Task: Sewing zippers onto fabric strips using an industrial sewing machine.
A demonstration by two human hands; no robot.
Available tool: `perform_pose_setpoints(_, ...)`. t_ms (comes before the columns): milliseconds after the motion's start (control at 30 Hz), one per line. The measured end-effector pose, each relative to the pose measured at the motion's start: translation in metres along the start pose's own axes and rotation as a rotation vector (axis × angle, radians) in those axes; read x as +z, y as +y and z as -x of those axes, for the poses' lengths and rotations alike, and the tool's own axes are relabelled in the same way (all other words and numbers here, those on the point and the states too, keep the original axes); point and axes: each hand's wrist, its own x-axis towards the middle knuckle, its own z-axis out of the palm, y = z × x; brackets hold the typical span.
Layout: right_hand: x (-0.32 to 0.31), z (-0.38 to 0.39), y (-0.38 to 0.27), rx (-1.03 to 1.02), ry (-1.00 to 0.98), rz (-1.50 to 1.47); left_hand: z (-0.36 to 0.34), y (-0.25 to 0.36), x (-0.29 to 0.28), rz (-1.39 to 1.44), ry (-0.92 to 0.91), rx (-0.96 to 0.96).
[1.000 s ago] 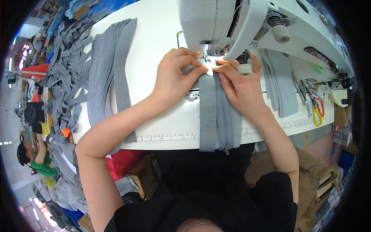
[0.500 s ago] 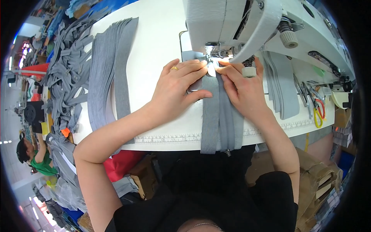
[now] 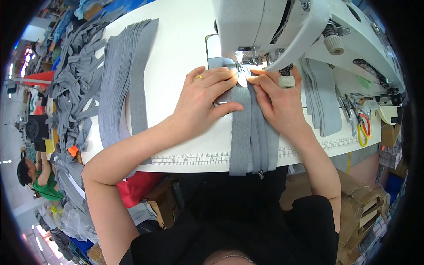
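Note:
A white sewing machine stands over the table, its presser foot down close to the cloth. Under it runs a grey fabric strip, with a grey zipper lengthwise along its right side. The dark zipper slider hangs at the table's front edge. My left hand lies on the strip's left side, fingers stretched toward the foot and thumb spread. Bent inward, the fingers of my right hand pinch the zipper's edge right of the foot; the machine partly hides them.
Stacked grey strips lie left, beside a tangled heap of strips. Grey pieces rest right, near yellow-and-red-handled scissors. A printed ruler runs along the front edge. Another person is far left.
Both hands, the strip and the zipper keep nearly the same places. The view has shifted very slightly, and the person at far left has moved a little.

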Motion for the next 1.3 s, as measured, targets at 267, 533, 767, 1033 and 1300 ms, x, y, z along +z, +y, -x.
perform_pose_setpoints(267,0.001,-0.001,0.001,0.005,-0.04,0.047,0.001,-0.001,0.001,-0.01,0.007,-0.001)
perform_pose_setpoints(533,0.0,-0.001,0.001,-0.02,0.002,0.046,-0.002,-0.004,0.003,-0.004,0.044,0.03)
perform_pose_setpoints(767,0.001,0.006,0.001,-0.029,0.026,0.063,0.003,0.002,0.009,0.008,0.025,-0.01)
perform_pose_setpoints(1033,-0.033,0.028,-0.031,0.015,0.151,-0.019,0.016,0.026,-0.001,0.153,0.215,-0.182)
perform_pose_setpoints(1300,-0.02,0.162,-0.076,0.056,0.243,-0.346,0.054,0.074,0.011,0.112,0.037,-0.212)
